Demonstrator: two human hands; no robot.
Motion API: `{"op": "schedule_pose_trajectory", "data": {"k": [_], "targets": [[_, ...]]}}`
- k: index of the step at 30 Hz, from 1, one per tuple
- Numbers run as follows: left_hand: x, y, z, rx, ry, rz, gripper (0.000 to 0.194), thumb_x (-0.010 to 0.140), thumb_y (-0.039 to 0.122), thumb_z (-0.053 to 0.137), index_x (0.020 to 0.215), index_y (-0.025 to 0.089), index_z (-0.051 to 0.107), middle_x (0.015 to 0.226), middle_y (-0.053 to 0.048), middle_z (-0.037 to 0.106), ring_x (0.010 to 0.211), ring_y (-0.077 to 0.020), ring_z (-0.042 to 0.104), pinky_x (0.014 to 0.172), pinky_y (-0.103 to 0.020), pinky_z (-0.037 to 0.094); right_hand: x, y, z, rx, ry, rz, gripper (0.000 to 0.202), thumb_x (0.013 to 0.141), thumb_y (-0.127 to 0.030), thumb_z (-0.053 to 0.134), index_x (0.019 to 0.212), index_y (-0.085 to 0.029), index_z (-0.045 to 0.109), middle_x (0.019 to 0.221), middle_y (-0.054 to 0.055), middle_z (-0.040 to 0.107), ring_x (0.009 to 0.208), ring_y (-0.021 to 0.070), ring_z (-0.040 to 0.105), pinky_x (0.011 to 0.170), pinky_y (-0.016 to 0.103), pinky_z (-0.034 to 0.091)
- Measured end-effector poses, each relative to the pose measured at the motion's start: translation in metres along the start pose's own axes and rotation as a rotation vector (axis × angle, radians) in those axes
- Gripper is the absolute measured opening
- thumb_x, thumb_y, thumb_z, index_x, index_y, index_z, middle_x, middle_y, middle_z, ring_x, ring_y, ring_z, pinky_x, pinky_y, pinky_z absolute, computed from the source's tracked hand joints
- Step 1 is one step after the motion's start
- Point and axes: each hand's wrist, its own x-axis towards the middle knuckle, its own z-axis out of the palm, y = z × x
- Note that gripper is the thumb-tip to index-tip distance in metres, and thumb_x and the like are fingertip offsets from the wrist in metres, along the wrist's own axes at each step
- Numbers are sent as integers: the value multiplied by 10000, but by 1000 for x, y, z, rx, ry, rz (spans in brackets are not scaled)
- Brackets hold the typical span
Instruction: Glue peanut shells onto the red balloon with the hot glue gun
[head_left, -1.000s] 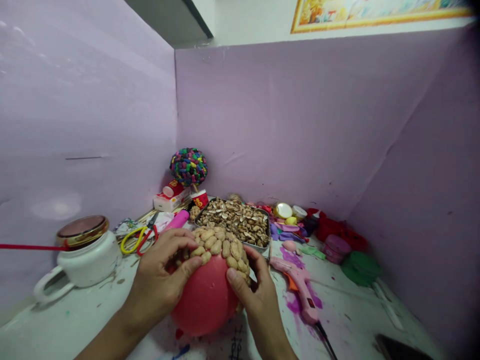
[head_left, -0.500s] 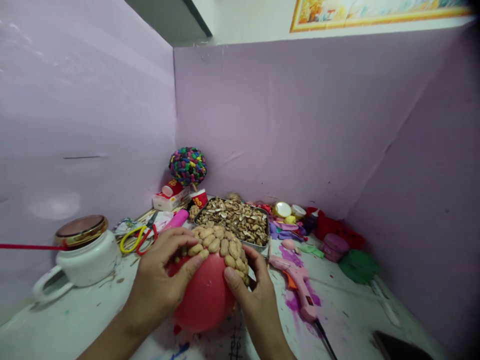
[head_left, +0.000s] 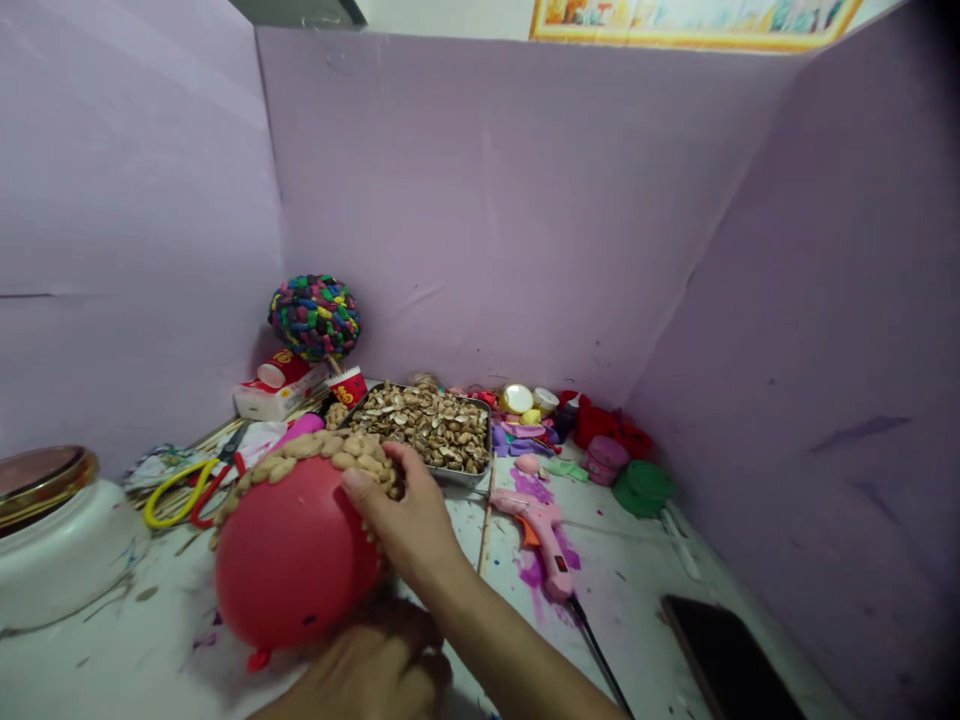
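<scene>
A red balloon [head_left: 296, 555] rests on the table with its knot toward the front. Peanut shells [head_left: 281, 465] cover its upper part in a cap. On the balloon's right side, my right hand [head_left: 409, 515] grips the shell-covered edge, thumb on the front and fingers around behind. Low in front of the balloon is my left hand [head_left: 375, 660], its back toward me and slightly blurred. It reaches to the right beneath my right forearm, and its fingertips are partly hidden in shadow, so I cannot tell if it holds anything.
Behind the balloon stands a metal tray of shells [head_left: 427, 425]. A pink glue gun [head_left: 540, 535] lies to the right, near a black phone [head_left: 731, 655]. Scissors [head_left: 184, 495] and a white pot [head_left: 67, 560] are on the left. A multicoloured ball [head_left: 315, 317] stands at the back.
My left hand has let go of the balloon's shell-covered top and moved down in front. My right hand keeps its hold. The balloon has turned, showing its knot, and the view has shifted right.
</scene>
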Motion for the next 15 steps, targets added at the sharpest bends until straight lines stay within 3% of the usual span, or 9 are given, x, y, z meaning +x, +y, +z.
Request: {"op": "schedule_pose_trajectory", "data": {"k": [3,8,11,15], "targets": [[7,-10,-1,45,39,-109,243,791,151,403,873,231,618,803,-38,624,700,-162,542,628,-234,472,10,2,3,-16,-61,-25,561,619,-468,683,1117,-226,587,1110,60,623,1057,266,531,910,400,387],[14,-21,1,111,73,-56,297,768,117,378,912,216,618,931,-71,626,869,-200,557,743,-292,490,20,4,-6,-90,-109,-72,518,720,-488,591,1165,-222,571,1209,72,575,1133,256,484,958,419,337],[14,-29,9,132,162,4,264,772,62,370,781,200,595,822,-56,630,826,-182,570,782,-320,480,29,9,-28,-212,-60,-142,331,748,-395,581,1022,-221,647,1051,46,656,988,217,575,856,356,425],[14,-40,14,150,292,24,264,798,17,358,724,188,546,743,-22,624,753,-143,580,788,-309,471,56,22,-74,-342,35,-138,180,728,-307,569,774,-179,687,728,30,695,687,197,619,643,310,463]]}}
